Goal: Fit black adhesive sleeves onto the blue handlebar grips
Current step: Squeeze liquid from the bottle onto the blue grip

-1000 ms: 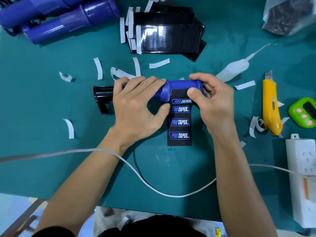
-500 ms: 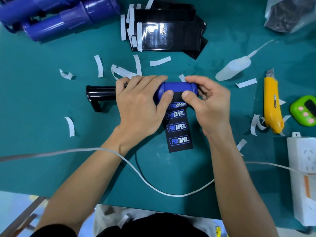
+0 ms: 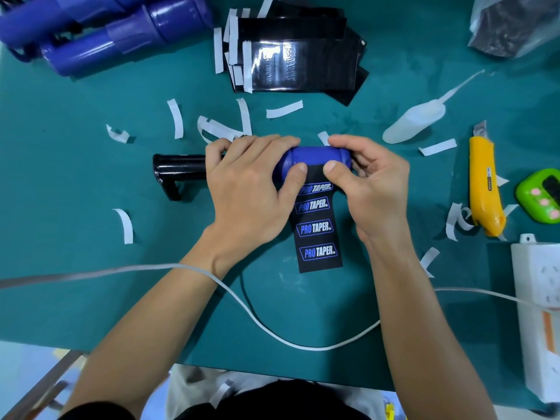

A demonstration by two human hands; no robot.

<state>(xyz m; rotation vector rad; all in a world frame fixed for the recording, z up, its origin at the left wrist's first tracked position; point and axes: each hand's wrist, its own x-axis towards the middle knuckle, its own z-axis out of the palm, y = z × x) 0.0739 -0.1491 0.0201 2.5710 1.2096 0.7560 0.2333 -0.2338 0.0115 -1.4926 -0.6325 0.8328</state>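
**Sleeve's top edge pinned to the blue grip at mid-mat**

The green mat fills nearly the whole view. Its near edge crosses at 6 o'clock, and its widest plain stretch lies at 7 to 8 o'clock, between that edge and the white cable looping across it. A white power strip lies along the right border at 4 o'clock, with the cable running up to it. The spare blue grips are heaped at 11 o'clock and run off the top left corner. The stack of black sleeves sits at 12 o'clock, and a plastic bag is cut by the frame at 1 o'clock.

At the centre, the left hand curls over the blue grip, its thumb pressing the top of the black sleeve. The right hand wraps its fingers round the grip's right end, its thumb on the same top edge, just beside the other thumb. The rest of the sleeve lies flat on the mat toward 6 o'clock, its lower edge short of the cable. A black holder juts from under the left hand toward 9 o'clock.

At 3 o'clock a yellow knife lies lengthwise, apart from the right hand, with a green timer at the border beyond it. A squeeze bottle lies at 2 o'clock. Paper strips are scattered from 9 round to 4 o'clock, thickest just behind the hands.
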